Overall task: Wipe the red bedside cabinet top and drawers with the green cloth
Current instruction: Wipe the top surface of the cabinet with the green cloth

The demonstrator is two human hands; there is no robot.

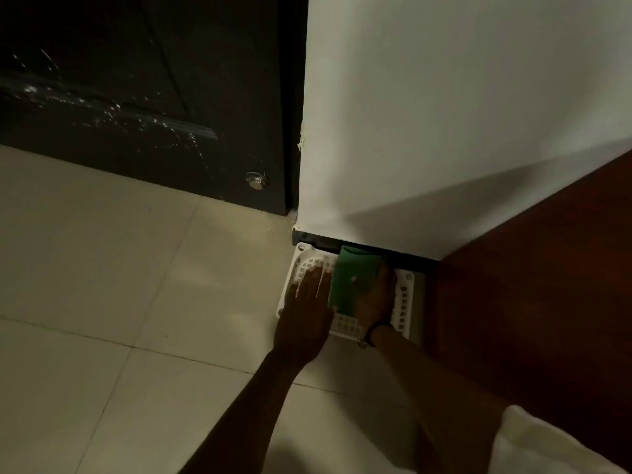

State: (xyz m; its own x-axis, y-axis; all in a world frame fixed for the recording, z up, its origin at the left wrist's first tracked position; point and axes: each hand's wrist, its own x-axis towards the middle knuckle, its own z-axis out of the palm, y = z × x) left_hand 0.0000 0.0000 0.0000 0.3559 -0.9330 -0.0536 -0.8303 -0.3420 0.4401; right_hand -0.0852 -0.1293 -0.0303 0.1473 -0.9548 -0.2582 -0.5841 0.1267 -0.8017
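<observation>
The folded green cloth lies over a white plastic lattice basket on the floor against the wall. My right hand reaches into the basket and grips the cloth from its right side. My left hand rests flat, fingers spread, on the basket's left part beside the cloth. The red cabinet fills the right side, its dark red-brown top slanting across the view right of the basket.
A dark door with white splatter marks and a round metal stopper stands at the upper left. A white wall rises behind the basket. Pale floor tiles spread to the left. White fabric shows at the bottom right.
</observation>
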